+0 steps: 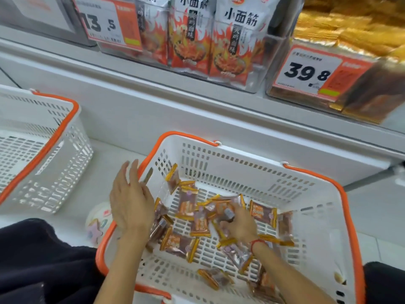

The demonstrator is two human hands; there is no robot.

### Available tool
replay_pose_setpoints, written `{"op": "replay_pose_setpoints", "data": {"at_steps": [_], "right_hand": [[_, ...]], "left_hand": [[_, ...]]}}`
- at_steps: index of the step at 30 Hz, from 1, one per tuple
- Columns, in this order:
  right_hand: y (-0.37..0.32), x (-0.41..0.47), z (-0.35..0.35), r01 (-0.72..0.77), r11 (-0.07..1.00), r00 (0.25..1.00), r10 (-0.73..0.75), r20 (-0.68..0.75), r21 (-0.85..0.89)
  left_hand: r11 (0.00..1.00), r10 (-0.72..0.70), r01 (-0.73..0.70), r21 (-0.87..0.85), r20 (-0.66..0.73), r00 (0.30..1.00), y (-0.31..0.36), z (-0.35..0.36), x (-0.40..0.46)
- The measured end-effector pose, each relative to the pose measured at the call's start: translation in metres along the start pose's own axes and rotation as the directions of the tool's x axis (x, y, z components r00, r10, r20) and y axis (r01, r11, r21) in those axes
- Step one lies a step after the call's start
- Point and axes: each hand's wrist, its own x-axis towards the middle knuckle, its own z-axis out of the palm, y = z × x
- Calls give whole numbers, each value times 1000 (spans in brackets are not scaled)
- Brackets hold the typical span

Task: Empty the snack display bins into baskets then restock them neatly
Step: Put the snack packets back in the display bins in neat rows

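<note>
A white basket with an orange rim (241, 163) sits on the floor in front of me, with several small brown and gold snack packets (186, 205) scattered on its bottom. My right hand (238, 222) is down inside the basket, fingers curled round a packet in the pile. My left hand (131, 200) hovers over the basket's left rim with fingers straight, and a thin packet edge (148, 175) shows just beyond it. On the shelf above, a clear display bin (350, 102) holds gold-wrapped snacks behind a 39.8 price tag (306, 73).
A second white and orange basket (43, 150) stands at the left with nothing showing inside. Red flame-printed snack bags (232, 44) fill a shelf bin by a 13.5 price tag (109, 23). A round white tub (98, 218) lies on the floor. Dark clothing covers both lower corners.
</note>
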Motion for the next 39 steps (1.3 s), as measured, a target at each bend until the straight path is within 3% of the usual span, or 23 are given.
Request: {"op": "replay_pose_setpoints", "data": {"at_steps": [2, 3, 5, 6, 8, 10, 11, 13, 15, 17, 20, 23, 27, 31, 33, 35, 39], "right_hand": [[19, -1, -30, -61, 966, 998, 61, 8, 252], [23, -4, -46, -88, 913, 996, 85, 27, 398], [25, -15, -69, -130, 790, 991, 90, 98, 599], [25, -19, -77, -142, 756, 988, 71, 135, 639], [22, -25, -89, -163, 697, 980, 32, 197, 699], [19, -29, -97, -165, 638, 970, -33, 241, 752], [18, -30, -99, -168, 617, 964, -58, 258, 769], [16, -32, -105, -160, 577, 962, -91, 258, 801], [19, -31, -110, -166, 507, 966, -90, 243, 846], [23, -31, -116, -152, 472, 973, -84, 216, 869], [17, -35, -133, 3, 591, 997, -67, 46, 807], [0, -37, -154, 60, 674, 995, -97, 7, 736], [-25, -45, -163, -1, 759, 950, -203, 238, 651], [-36, -46, -158, -55, 690, 954, -178, 242, 722], [-39, -47, -161, -75, 672, 957, -159, 242, 737], [-40, -50, -166, -10, 756, 962, -172, 213, 655], [-41, -60, -193, 125, 841, 986, -165, 28, 526]], "left_hand": [[996, 78, -81, -47, -63, 995, 15, 0, -2], [988, 127, -127, -87, -4, 992, 24, 5, -4], [973, 165, -99, -209, 324, 932, 48, 16, -11], [972, 145, -14, -235, 554, 820, 60, 22, -15], [967, 136, 109, -229, 832, 537, 82, 26, -27], [958, 115, 204, -201, 923, 368, 94, 31, -39], [936, 95, 293, -196, 941, 325, 98, 32, -44], [816, 104, 514, -265, 941, 321, 99, 36, -49], [690, 91, 642, -335, 920, 382, 102, 38, -47], [658, 34, 666, -351, 898, 440, 102, 43, -41], [673, -23, 649, -355, 867, 498, 92, 56, -33], [604, -22, 712, -358, 886, 464, 90, 54, -23], [598, 36, 711, -369, 899, 436, 103, 40, -20], [535, 113, 752, -384, 915, 387, 114, 24, -18], [566, 161, 709, -421, 900, 406, 115, 22, -19], [662, 166, 592, -460, 860, 483, 112, 21, -20], [712, 178, 477, -515, 790, 586, 109, 17, -15]]}}
